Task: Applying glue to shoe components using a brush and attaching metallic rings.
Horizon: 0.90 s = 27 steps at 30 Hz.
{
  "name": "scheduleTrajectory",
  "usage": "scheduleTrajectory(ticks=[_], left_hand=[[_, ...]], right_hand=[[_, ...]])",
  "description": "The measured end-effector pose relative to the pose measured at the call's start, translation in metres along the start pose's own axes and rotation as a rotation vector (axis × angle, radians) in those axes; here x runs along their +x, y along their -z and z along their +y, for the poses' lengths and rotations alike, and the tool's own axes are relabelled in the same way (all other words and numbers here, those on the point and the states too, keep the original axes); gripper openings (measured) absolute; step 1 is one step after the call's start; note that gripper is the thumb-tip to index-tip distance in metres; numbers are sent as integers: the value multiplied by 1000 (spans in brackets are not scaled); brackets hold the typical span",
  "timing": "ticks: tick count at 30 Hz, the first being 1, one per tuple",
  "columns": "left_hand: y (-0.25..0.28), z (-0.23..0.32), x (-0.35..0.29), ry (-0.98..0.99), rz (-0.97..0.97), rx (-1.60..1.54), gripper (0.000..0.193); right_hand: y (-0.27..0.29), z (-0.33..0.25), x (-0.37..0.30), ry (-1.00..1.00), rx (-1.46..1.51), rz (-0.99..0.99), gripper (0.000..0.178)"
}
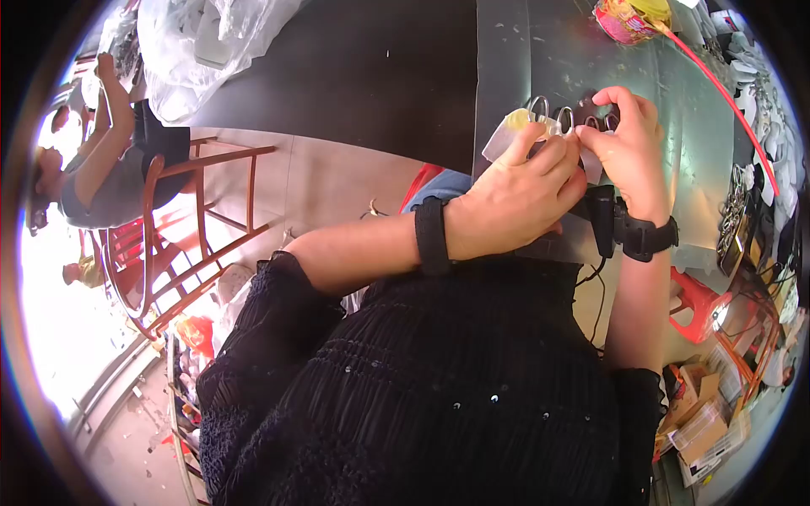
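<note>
My left hand (527, 185) is closed, its fingertips pinching a small piece with silver bent-wire loops (564, 120); most of that piece is hidden by the fingers. Beside the left index finger is a whitish, translucent plastic piece (504, 139) with a yellow patch. My right hand (631, 139) curves in from the right with its thumb and index finger apart. Its thumb tip meets the left fingertips. Dark loops (611, 123) show in the gap between that thumb and index finger; whether the hand touches them is unclear. Black straps circle both wrists.
The metal worktable (692, 160) adjoins a dark surface (371, 76) with a clear plastic bag (211, 59). A red-and-yellow tub (629, 21) and red cord (717, 84) lie at the far right. A person (93, 160) and wooden chair (202, 219) are leftward, cardboard boxes (700, 422) at lower right.
</note>
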<state>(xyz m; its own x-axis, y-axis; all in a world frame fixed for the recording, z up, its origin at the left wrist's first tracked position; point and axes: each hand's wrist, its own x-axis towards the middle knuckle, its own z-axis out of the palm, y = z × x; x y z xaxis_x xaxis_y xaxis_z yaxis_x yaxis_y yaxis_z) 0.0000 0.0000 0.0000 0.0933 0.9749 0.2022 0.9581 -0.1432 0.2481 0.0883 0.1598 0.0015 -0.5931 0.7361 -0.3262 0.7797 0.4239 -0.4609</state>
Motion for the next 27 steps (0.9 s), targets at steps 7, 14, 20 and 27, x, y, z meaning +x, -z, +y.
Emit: scheduleTrajectory(ticks=[7, 14, 20, 27], left_hand=[[-3, -4, 9, 111, 235, -299, 70], [-11, -8, 9, 99, 231, -215, 73], [-4, -8, 4, 30, 138, 4, 71], [-2, -3, 6, -16, 54, 182, 69]], right_hand=[[-7, 10, -5, 111, 24, 246, 52], [-11, 7, -9, 96, 10, 281, 55], [12, 23, -10, 276, 357, 218, 43], [50, 58, -15, 118, 494, 263, 25]])
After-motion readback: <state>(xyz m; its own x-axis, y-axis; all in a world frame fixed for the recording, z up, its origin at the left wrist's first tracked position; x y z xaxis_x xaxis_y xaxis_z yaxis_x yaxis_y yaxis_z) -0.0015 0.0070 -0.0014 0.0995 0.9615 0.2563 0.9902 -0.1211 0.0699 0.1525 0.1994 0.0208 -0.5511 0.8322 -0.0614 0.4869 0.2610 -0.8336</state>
